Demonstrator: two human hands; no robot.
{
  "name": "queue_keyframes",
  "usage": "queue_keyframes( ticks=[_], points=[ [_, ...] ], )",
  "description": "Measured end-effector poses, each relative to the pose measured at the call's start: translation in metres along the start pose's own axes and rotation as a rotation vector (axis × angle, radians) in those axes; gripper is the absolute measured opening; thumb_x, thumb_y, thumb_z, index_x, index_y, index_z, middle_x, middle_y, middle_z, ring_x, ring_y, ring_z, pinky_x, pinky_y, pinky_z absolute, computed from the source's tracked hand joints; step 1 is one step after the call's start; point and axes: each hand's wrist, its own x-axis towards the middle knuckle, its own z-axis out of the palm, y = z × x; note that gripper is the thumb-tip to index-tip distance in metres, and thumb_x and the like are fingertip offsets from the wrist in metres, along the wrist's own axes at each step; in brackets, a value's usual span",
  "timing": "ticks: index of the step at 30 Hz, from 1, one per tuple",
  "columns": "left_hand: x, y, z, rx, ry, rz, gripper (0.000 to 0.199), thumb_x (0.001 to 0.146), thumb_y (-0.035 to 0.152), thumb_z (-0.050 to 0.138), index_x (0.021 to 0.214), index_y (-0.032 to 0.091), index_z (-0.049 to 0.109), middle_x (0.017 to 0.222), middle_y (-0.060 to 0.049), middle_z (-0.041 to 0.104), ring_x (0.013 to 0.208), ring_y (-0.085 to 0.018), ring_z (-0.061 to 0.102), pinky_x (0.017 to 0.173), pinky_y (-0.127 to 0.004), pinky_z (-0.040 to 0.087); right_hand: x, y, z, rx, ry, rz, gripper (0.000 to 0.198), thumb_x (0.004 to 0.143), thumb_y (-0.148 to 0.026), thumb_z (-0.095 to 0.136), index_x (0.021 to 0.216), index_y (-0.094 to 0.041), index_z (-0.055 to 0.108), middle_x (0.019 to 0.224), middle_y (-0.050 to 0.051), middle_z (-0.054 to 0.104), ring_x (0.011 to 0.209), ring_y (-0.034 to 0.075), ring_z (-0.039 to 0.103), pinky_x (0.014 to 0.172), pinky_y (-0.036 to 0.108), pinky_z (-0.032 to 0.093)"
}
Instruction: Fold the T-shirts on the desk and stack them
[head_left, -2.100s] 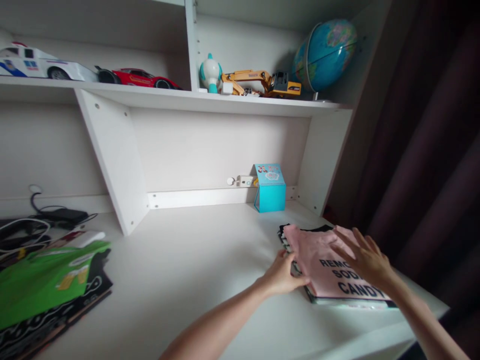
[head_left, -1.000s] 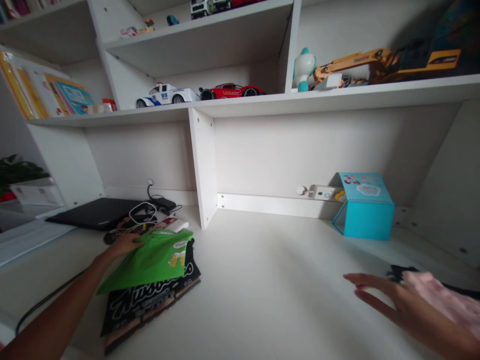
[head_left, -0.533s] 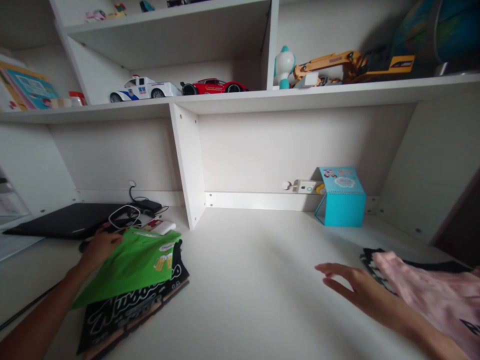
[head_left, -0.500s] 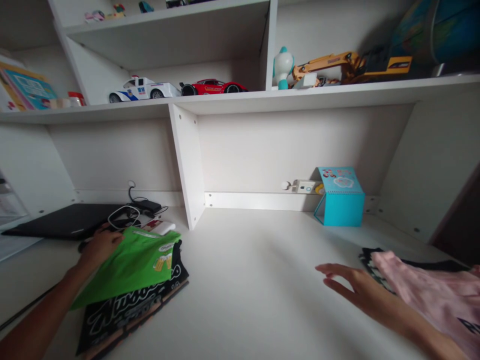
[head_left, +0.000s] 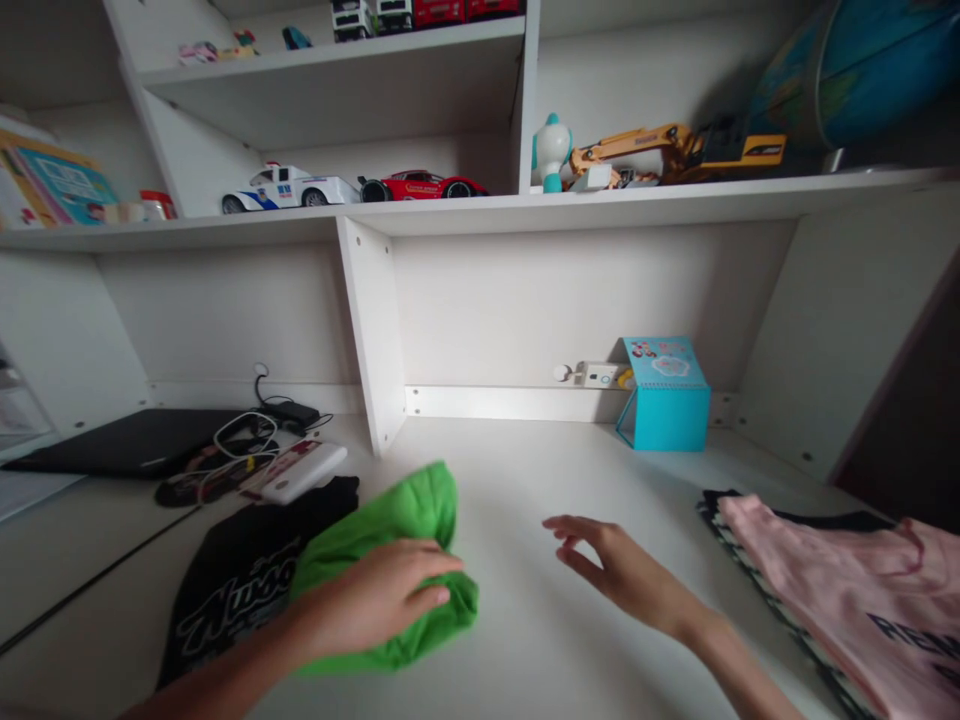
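Observation:
A bright green T-shirt (head_left: 416,500) lies bunched on the desk, left of centre. My left hand (head_left: 386,590) is closed on it from above, thumb and fingers gathered round the cloth. Beneath its left side is a black T-shirt (head_left: 240,570) with white lettering. My right hand (head_left: 619,565) hovers over the desk to the right of the green T-shirt, its fingers slightly curled and apart, with nothing in them. Off to the far right, a pink T-shirt (head_left: 847,570) with dark letters rests on top of other dark clothing (head_left: 724,510).
A black laptop (head_left: 127,440), tangled cables (head_left: 225,460) and a white power bank (head_left: 304,470) lie at the back left. A blue desk calendar (head_left: 667,415) stands by a power strip (head_left: 602,375). Above runs a shelf (head_left: 465,213) with toy vehicles and a globe (head_left: 862,75).
The green T-shirt has moved right with my left hand and is now bunched up, leaving more of the black T-shirt and the cables showing. My right hand has shifted left.

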Motion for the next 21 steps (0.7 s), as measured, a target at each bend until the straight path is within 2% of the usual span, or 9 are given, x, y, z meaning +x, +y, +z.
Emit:
queue_keyframes(
  ticks=[2, 4, 8, 11, 12, 15, 17, 18, 21],
  points=[
    [0.002, -0.003, 0.011, 0.111, -0.052, 0.022, 0.031, 0.079, 0.029, 0.053, 0.108, 0.033, 0.063, 0.115, 0.000, 0.061, 0.107, -0.022, 0.053, 0.093, -0.029, 0.036, 0.005, -0.007, 0.005, -0.002, -0.004, -0.014, 0.030, 0.087, -0.029, 0.042, 0.111, -0.021, 0.056, 0.098, 0.006, 0.064, 0.087, 0.017, 0.060, 0.080, 0.030, 0.044],
    [0.007, -0.021, 0.015, 0.184, -0.020, -0.033, 0.033, 0.078, 0.025, 0.054, 0.109, 0.029, 0.063, 0.116, -0.004, 0.059, 0.109, -0.024, 0.052, 0.096, -0.032, 0.035, 0.006, -0.013, 0.015, 0.007, -0.055, -0.025, 0.026, 0.086, -0.025, 0.042, 0.105, -0.021, 0.059, 0.093, 0.005, 0.065, 0.082, 0.016, 0.060, 0.076, 0.027, 0.044],
    [0.019, -0.052, 0.021, 0.210, -0.075, -0.088, 0.043, 0.073, 0.020, 0.058, 0.115, 0.026, 0.059, 0.120, -0.006, 0.056, 0.115, -0.027, 0.047, 0.097, -0.037, 0.034, 0.006, -0.036, 0.051, 0.017, -0.216, -0.058, 0.015, 0.079, -0.022, 0.051, 0.088, -0.021, 0.063, 0.082, 0.001, 0.064, 0.071, 0.013, 0.058, 0.063, 0.021, 0.041],
    [0.025, -0.048, 0.031, 0.187, -0.074, 0.047, 0.068, 0.071, 0.006, 0.052, 0.132, 0.034, 0.039, 0.141, -0.002, 0.035, 0.127, -0.025, 0.034, 0.102, -0.036, 0.030, 0.010, -0.060, 0.075, -0.026, -0.219, -0.015, 0.014, 0.069, -0.032, 0.064, 0.077, -0.021, 0.062, 0.077, 0.000, 0.061, 0.068, 0.014, 0.056, 0.060, 0.022, 0.039],
    [0.029, -0.044, 0.034, 0.199, -0.079, 0.131, 0.069, 0.071, 0.002, 0.049, 0.131, 0.034, 0.039, 0.143, 0.000, 0.031, 0.128, -0.024, 0.031, 0.103, -0.035, 0.029, 0.012, -0.068, 0.081, -0.042, -0.203, 0.012, 0.015, 0.067, -0.032, 0.065, 0.075, -0.021, 0.061, 0.078, 0.000, 0.061, 0.069, 0.015, 0.055, 0.061, 0.023, 0.039],
    [0.044, -0.030, 0.041, 0.329, -0.122, 0.368, 0.042, 0.071, 0.000, 0.047, 0.101, 0.025, 0.063, 0.133, -0.001, 0.043, 0.120, -0.023, 0.040, 0.099, -0.033, 0.034, 0.014, -0.082, 0.090, -0.051, -0.085, 0.035, 0.005, 0.072, -0.020, 0.058, 0.075, -0.021, 0.061, 0.086, 0.002, 0.061, 0.080, 0.016, 0.055, 0.069, 0.023, 0.041],
    [0.056, -0.022, 0.043, 0.435, -0.127, 0.471, 0.021, 0.073, 0.003, 0.048, 0.072, 0.017, 0.063, 0.118, -0.003, 0.053, 0.108, -0.021, 0.047, 0.092, -0.031, 0.039, 0.014, -0.084, 0.095, -0.009, 0.024, -0.019, 0.010, 0.077, -0.020, 0.053, 0.074, -0.022, 0.062, 0.091, 0.002, 0.060, 0.086, 0.016, 0.054, 0.073, 0.024, 0.042],
    [0.060, -0.018, 0.042, 0.475, -0.117, 0.516, 0.018, 0.075, 0.005, 0.048, 0.065, 0.016, 0.060, 0.109, -0.004, 0.057, 0.102, -0.020, 0.049, 0.088, -0.030, 0.041, 0.013, -0.083, 0.099, 0.013, 0.081, -0.057, 0.009, 0.078, -0.027, 0.055, 0.077, -0.022, 0.063, 0.092, 0.003, 0.059, 0.086, 0.017, 0.054, 0.074, 0.025, 0.043],
    [0.061, -0.004, 0.032, 0.512, -0.039, 0.620, 0.013, 0.074, 0.006, 0.049, 0.066, 0.016, 0.053, 0.086, -0.003, 0.059, 0.088, -0.018, 0.050, 0.081, -0.029, 0.043, 0.008, -0.077, 0.102, -0.028, 0.232, -0.131, 0.037, 0.068, -0.051, 0.062, 0.086, -0.019, 0.061, 0.085, 0.007, 0.059, 0.077, 0.021, 0.055, 0.066, 0.031, 0.046]
  ],
)
